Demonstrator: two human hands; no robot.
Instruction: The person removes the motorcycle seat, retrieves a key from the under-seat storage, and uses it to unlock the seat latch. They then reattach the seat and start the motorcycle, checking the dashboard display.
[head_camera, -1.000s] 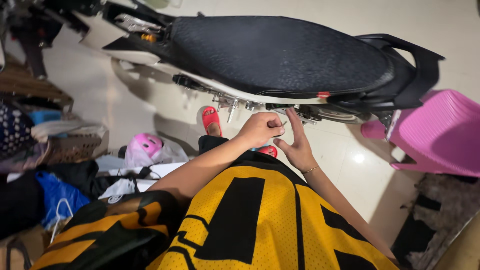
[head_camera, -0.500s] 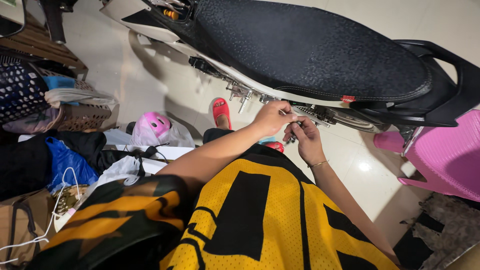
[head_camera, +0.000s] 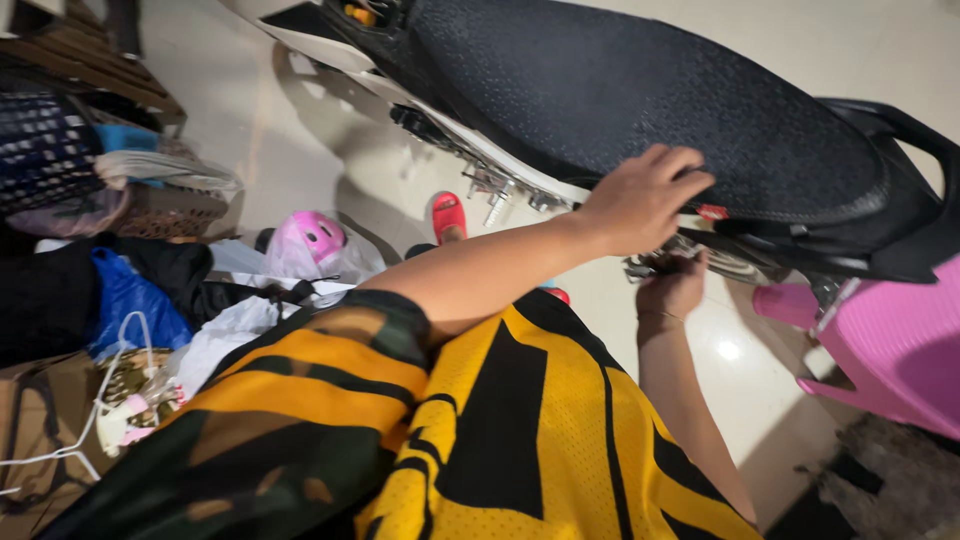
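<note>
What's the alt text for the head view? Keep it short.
Looking down, a person in a yellow-and-black jersey rests the left hand on the edge of a scooter's black seat, while the right hand reaches to metal parts under it. A pink plastic chair stands at right; a pink helmet and a red sandal lie on the floor.

The scooter seat (head_camera: 640, 90) is black with a matt, finely pebbled cover; the left hand (head_camera: 640, 200) lies on its edge. The body panel (head_camera: 300, 30) beneath is glossy white plastic. Bare metal bolts and brackets (head_camera: 500, 195) under the seat look dull silver, and the right hand (head_camera: 672, 288) is up against them. The floor (head_camera: 250, 130) is smooth, shiny cream tile. The chair (head_camera: 890, 340) is smooth pink plastic. The shirt (head_camera: 520, 430) is yellow and black mesh cloth.
</note>
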